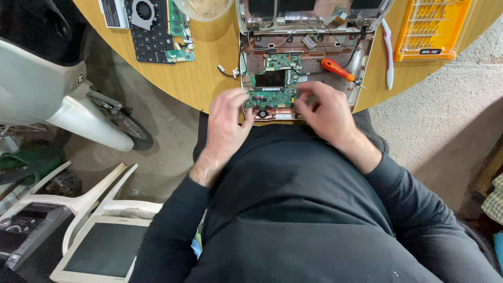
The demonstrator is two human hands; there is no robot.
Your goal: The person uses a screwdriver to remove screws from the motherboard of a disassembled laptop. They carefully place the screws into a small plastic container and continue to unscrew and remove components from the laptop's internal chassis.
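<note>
Here, Two Hands at an Opened Laptop

Here the green circuit board (272, 86) sits inside the opened white laptop shell (361, 63), near the front edge of the round wooden table (204, 78), right in front of the person's dark-sleeved body. The left hand (226, 118) rests at the board's left edge, its fingers loosely curled with the tips touching the board's side; whether it actually pinches the edge cannot be told. The right hand (324, 107) lies over the board's right edge, its fingers bent inward and close together (the tips are partly hidden behind the knuckles, so a grip cannot be confirmed). A small round black part (263, 112) shows at the board's lower edge, between the two hands.

An orange-handled screwdriver (338, 70) lies tilted inside the shell, just beyond the right hand and apart from it. A white prying tool (388, 55) lies on the table just right of the shell, and an orange bit case (432, 29) sits farther right. To the left on the table are a black keyboard (149, 39) with a small fan (142, 11) lying on it, a second green board (179, 29) and a clear bowl (204, 9). Down on the floor stand a flat monitor (102, 254) and a white plastic chair (89, 196).
</note>
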